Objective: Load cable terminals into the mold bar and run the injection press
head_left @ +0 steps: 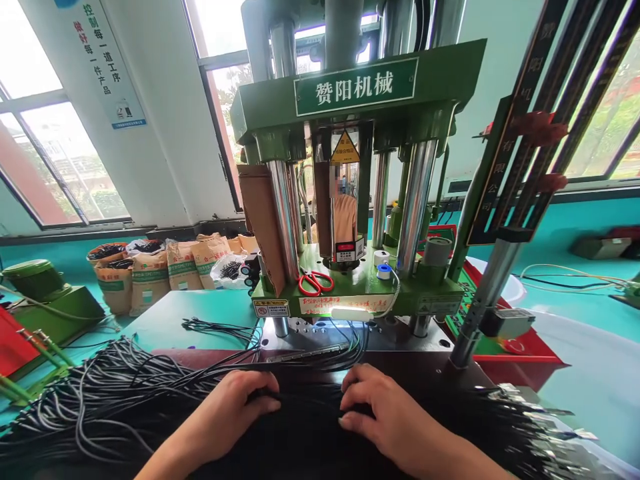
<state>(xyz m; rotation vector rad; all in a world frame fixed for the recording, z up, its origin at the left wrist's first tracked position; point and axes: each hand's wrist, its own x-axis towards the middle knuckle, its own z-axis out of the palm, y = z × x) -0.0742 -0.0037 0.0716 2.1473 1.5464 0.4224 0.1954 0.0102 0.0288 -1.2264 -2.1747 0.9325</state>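
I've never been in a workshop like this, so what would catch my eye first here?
The big green press fills the middle, with red scissors lying on its lower deck. In front, both hands, left hand and right hand, rest on a thick pile of black cables spread across the bench. Sacks stand by the window at left.

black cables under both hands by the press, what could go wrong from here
1. Both hands, left hand and right hand, rest on the black cables right before the green press; fingers could stray under it.
2. The cables lie tangled and could snag when pulled.
3. The red scissors sit loose on the press ledge and might get knocked off.
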